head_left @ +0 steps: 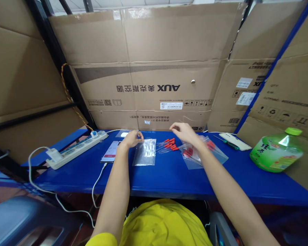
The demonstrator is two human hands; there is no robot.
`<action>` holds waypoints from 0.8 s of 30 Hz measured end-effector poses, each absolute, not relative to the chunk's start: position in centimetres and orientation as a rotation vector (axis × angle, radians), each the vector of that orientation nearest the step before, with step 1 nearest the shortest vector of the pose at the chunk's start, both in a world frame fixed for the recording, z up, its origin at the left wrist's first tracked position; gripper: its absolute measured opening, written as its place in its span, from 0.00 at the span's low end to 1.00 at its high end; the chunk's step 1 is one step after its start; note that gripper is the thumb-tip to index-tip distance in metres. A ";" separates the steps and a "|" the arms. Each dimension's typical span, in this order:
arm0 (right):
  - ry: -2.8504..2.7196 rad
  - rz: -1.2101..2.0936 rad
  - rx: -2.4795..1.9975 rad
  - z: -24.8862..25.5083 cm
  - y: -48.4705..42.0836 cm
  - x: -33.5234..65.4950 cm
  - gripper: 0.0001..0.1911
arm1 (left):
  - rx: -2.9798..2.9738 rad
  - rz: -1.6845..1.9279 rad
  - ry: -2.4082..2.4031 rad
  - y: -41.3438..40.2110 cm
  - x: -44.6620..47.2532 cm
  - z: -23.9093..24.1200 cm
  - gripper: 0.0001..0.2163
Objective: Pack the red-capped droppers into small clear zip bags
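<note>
My left hand [133, 139] is over the top left edge of a flat clear plastic bag [145, 155]. Its fingers are curled together, and whatever is between them is too small to make out. A loose group of red-capped thin clear pieces [171, 145] lies right of the bag. My right hand [184, 132] hovers just beyond this group, fingers bent and pressed together at the tips; I cannot make out anything in them. Beneath my right wrist rests a larger clear bag [195, 163] with more red-capped pieces inside.
A phone [110, 152] on a white cable and a power strip [78, 148] are at left. A screwdriver [229, 145], a white flat object [237, 141] and a green bottle [276, 152] stand or lie at right. Cardboard panels [149, 44] wall in the blue table [166, 181].
</note>
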State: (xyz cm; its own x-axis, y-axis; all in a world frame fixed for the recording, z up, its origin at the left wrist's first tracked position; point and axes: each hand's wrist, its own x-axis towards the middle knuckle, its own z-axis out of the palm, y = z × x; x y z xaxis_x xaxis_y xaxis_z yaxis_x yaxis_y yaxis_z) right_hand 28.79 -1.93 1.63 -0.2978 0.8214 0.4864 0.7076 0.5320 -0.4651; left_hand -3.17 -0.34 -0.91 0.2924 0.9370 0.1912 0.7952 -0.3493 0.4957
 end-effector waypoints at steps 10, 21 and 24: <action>-2.361 0.114 -1.269 -2.4 -4.1 17.7 0.17 | 2.169 0.732 1.513 -0.5 -3.5 -1.2 0.09; -2.285 0.127 -1.376 -2.9 -1.7 15.6 0.10 | 2.072 0.799 1.310 -0.4 -4.1 -1.5 0.17; -2.103 0.235 -1.373 -3.3 -0.7 16.1 0.08 | 2.102 0.797 1.439 -0.4 -4.4 -1.5 0.21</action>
